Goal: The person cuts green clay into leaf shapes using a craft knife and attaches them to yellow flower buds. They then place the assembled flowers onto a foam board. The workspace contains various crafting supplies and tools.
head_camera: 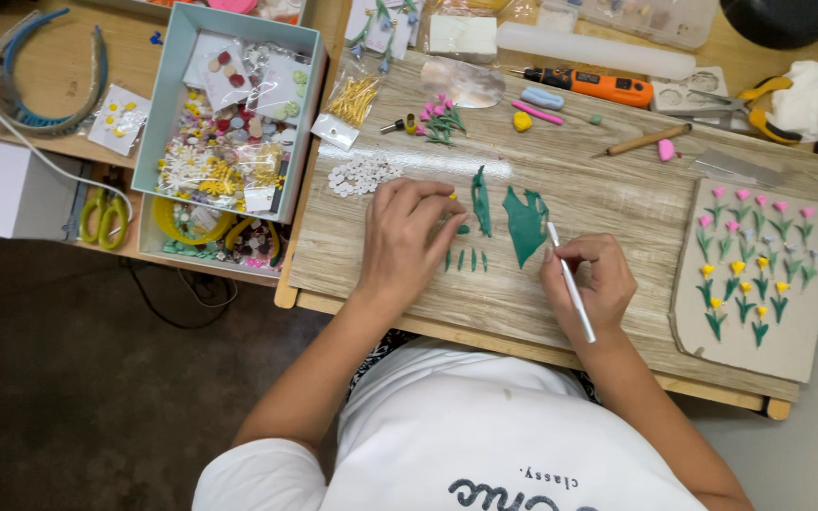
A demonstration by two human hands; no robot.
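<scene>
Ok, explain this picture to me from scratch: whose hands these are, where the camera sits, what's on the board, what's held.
One picture, from a camera worn on a person's head, looking down at their own bare hands. No machine is involved. The right hand holds a thin white tool like a pen, its tip at a piece of green clay. The left hand presses fingertips onto the wooden board, beside small green leaf shapes. At the right lies a cardboard sheet covered with small clay tulips. At the left, an open box holds craft bits.

Green clay sheet, white tool
</scene>
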